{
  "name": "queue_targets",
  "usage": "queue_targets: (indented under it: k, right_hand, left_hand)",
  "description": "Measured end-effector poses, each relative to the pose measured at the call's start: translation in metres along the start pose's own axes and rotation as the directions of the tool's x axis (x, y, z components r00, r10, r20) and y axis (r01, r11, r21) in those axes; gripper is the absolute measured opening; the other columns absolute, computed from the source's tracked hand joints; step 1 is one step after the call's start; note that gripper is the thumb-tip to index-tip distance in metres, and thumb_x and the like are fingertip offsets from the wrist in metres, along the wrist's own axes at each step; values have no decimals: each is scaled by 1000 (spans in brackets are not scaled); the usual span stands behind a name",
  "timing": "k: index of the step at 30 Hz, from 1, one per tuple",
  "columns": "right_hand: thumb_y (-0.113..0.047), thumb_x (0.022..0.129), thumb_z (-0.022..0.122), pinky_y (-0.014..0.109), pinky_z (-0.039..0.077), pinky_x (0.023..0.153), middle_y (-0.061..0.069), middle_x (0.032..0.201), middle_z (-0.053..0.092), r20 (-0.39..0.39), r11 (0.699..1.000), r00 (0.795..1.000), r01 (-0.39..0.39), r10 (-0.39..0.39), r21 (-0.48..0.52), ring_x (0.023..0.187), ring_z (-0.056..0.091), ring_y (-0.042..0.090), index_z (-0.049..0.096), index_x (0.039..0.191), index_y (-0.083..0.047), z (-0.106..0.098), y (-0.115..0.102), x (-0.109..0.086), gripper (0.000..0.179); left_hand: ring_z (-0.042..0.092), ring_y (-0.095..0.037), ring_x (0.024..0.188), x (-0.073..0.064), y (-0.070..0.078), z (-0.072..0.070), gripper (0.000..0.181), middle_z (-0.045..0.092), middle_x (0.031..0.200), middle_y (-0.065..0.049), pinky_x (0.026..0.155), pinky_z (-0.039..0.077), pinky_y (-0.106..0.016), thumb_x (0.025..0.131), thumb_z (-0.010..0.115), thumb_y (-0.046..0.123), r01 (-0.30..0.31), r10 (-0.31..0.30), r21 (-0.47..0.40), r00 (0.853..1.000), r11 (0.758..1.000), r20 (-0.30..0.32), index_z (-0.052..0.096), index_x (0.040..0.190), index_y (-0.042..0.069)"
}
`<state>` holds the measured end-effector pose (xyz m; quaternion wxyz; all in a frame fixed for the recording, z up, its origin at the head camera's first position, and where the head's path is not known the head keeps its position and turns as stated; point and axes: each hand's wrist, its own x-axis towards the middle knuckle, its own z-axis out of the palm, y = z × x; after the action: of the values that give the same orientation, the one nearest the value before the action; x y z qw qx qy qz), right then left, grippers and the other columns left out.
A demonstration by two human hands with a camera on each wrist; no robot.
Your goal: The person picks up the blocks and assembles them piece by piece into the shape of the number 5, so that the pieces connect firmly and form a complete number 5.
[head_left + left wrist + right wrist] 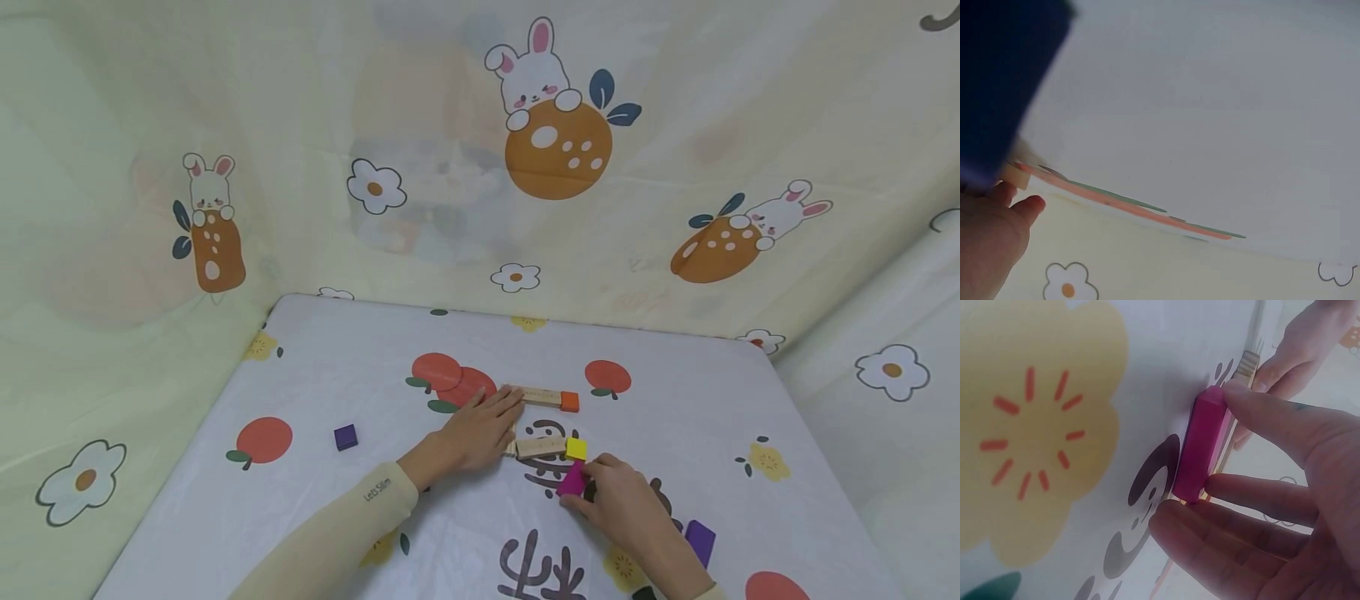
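My right hand [626, 504] pinches a magenta block [573, 479] lying low on the table, thumb at one end and fingers at the other, as the right wrist view shows. The block sits against a yellow cube [576, 449], which ends a plain wooden block [542, 447]. My left hand [480, 429] lies palm down with fairly straight fingers over the left part of the wooden pieces, hiding some of them. A farther wooden block [542, 396] reaches right from its fingertips to an orange cube [570, 402]. In the left wrist view, the left thumb [1030, 209] is beside a wooden piece [1016, 175].
A dark purple cube [346, 437] lies left of my left arm. A purple block [700, 542] is right of my right forearm, with a black piece [643, 593] near the front. The table's printed cloth [315, 358] meets hanging fabric [435, 108] at the back and sides.
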<state>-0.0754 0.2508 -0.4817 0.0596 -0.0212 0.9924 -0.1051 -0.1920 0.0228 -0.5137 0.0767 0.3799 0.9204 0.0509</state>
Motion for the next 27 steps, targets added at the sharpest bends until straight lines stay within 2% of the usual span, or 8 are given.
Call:
queue_targets:
  k: [7, 13, 16, 22, 27]
  right_hand:
    - [-45, 80, 91, 46, 65, 90, 13, 113, 75, -4, 1000, 1000, 6, -6, -1, 94, 73, 22, 78, 117, -2, 0, 1, 0, 57]
    - [-48, 85, 87, 54, 63, 96, 16, 123, 73, 39, 997, 997, -71, 70, 26, 109, 72, 33, 75, 126, -4, -16, 7, 0, 61]
    - [-43, 88, 85, 56, 62, 96, 19, 126, 72, 6, 996, 997, -79, 79, 40, 112, 71, 37, 73, 128, -2, -27, 20, -2, 58]
    - [-35, 90, 84, 57, 63, 91, 20, 123, 73, -68, 999, 998, -4, 8, 49, 106, 73, 37, 74, 126, -2, -46, 53, -15, 51]
    - [-27, 92, 82, 59, 61, 91, 19, 121, 74, -60, 998, 998, 31, -27, 57, 108, 72, 41, 75, 123, -2, -52, 77, -27, 41]
  left_hand:
    - [15, -19, 168, -1, 1, -1, 60, 20, 179, 1, 137, 18, -49, 114, 39, 36, -1, 1, -1, 1000, 1000, 0, 27, 169, 16]
    - [15, -19, 168, 0, 0, 0, 60, 20, 179, 2, 137, 18, -49, 114, 39, 36, 2, -2, 0, 1000, 1000, 2, 27, 169, 17]
    - [13, -19, 168, 1, 0, 0, 61, 19, 180, 2, 137, 16, -49, 113, 38, 37, 5, -5, -5, 1000, 1000, 6, 26, 170, 17]
    - [14, -20, 168, 1, 0, -1, 61, 19, 180, 2, 137, 17, -49, 114, 38, 36, -2, 2, -9, 1000, 1000, -1, 26, 170, 17]
    - [14, -20, 168, 0, 0, -1, 61, 19, 180, 1, 137, 17, -49, 113, 39, 37, -4, 4, -5, 1000, 1000, 2, 26, 170, 17]
